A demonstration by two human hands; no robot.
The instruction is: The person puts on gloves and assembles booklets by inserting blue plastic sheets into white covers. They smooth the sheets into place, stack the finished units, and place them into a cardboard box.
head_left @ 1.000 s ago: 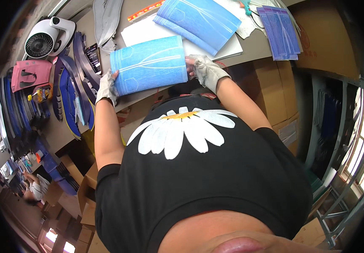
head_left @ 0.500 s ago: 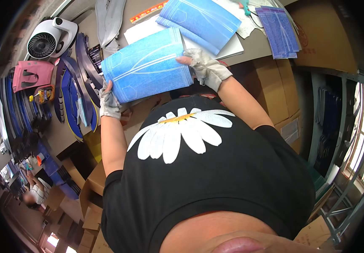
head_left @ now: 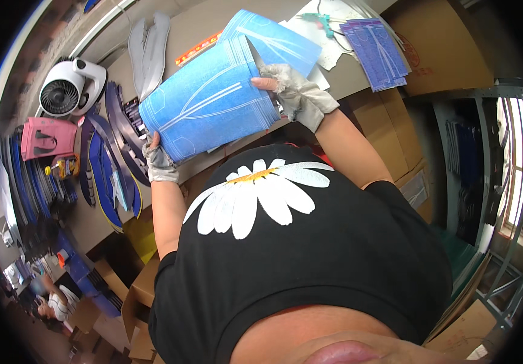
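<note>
Between my two hands is a light blue sheet (head_left: pixel 210 100) printed like jeans, with white seam lines and pocket shapes; it bows upward in the middle. My left hand (head_left: pixel 160 162), in a worn whitish glove with bare fingertips, grips its near left corner, thumb on top. The gloved right hand (head_left: pixel 301 97) pinches the right edge, its thumb over the print and its other fingers hidden underneath. Just beyond lies another blue denim-print sheet (head_left: pixel 276 42) on the table. Farther right sits a small stack of darker blue-violet printed sheets (head_left: pixel 375 53).
Curved dark strips (head_left: pixel 100 164) and a grey strip pair (head_left: pixel 149 54) lie on the table (head_left: pixel 191 24). A white fan (head_left: pixel 70 88) and pink bag (head_left: pixel 49 138) stand left. Cardboard boxes (head_left: pixel 437 45) and a metal rack (head_left: pixel 489 151) are right. Another person (head_left: pixel 58 303) is at far lower left.
The held sheet bows upward more than before, with both hands still gripping it. It now covers more of the sheet behind. The whole view has shifted slightly.
</note>
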